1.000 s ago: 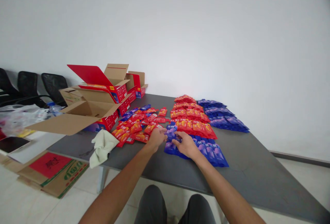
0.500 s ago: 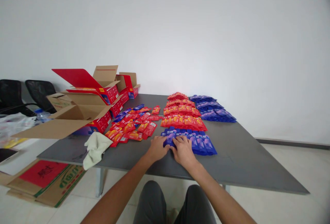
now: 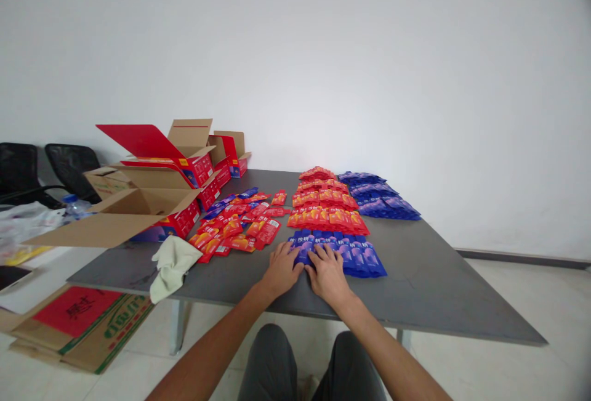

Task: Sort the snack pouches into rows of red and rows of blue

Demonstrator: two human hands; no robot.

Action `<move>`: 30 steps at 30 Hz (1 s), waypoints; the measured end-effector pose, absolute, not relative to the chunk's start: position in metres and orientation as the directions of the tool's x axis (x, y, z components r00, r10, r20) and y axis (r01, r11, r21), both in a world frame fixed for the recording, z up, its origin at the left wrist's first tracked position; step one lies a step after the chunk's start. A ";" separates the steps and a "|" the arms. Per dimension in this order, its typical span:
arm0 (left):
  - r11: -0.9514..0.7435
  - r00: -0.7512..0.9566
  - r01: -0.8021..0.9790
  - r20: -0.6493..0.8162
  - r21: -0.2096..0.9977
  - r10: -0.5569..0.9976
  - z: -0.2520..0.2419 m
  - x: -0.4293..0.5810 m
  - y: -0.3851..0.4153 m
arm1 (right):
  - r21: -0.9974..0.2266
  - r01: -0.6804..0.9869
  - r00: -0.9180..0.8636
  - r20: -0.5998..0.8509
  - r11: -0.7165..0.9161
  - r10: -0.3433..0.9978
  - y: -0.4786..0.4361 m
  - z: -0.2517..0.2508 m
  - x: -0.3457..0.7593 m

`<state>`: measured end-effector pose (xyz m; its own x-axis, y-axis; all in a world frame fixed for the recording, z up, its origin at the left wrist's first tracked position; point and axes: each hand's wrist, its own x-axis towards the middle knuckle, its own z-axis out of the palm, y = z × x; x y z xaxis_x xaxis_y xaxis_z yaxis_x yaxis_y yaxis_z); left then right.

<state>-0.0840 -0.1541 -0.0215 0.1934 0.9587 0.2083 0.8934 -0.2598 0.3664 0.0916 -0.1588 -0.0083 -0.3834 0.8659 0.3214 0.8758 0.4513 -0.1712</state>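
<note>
A row of overlapping blue pouches (image 3: 357, 256) lies on the grey table in front of me. My left hand (image 3: 281, 268) rests at the row's left end, its fingers extended against the outermost pouch. Beside it, my right hand (image 3: 327, 271) lies over the row's near part with spread fingers touching the pouches. The two thumbs are close together. Neither hand lifts anything. Just behind this row are stacked rows of red pouches (image 3: 330, 219). Farther right and back, more blue pouches (image 3: 388, 207) are piled in rows.
Left of the rows is a loose heap of red and blue pouches (image 3: 235, 219). A pale cloth (image 3: 174, 262) hangs over the near edge of the table (image 3: 415, 284). Open cartons (image 3: 184, 219) stand at the left. Flattened cardboard (image 3: 83, 327) is on the floor, below a plastic bag (image 3: 32, 222).
A blue pouch that stuck out at the far side of the row's left part now lies level with the others. My left hand has shifted slightly left, its fingers straighter.
</note>
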 end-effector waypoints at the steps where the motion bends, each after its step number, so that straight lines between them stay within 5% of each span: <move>1: -0.272 0.210 0.890 0.199 0.365 0.957 -0.024 -0.085 -0.154 | -0.172 0.877 -0.381 0.319 0.449 0.868 -0.159 -0.010 0.092; 18: -0.348 0.266 0.876 0.269 0.333 0.926 -0.022 -0.095 -0.161 | -0.146 0.873 -0.388 0.367 0.464 0.845 -0.154 0.005 0.081; 30: -0.193 0.075 0.933 0.360 0.305 0.930 0.003 -0.175 -0.142 | -0.181 0.768 -0.535 0.347 0.615 0.770 -0.108 0.030 -0.035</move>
<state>-0.1750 -0.1416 0.0026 0.0750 0.9298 0.3604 0.9325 -0.1934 0.3050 -0.0349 -0.1080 0.0298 -0.5351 0.7703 0.3470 0.7676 0.6148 -0.1811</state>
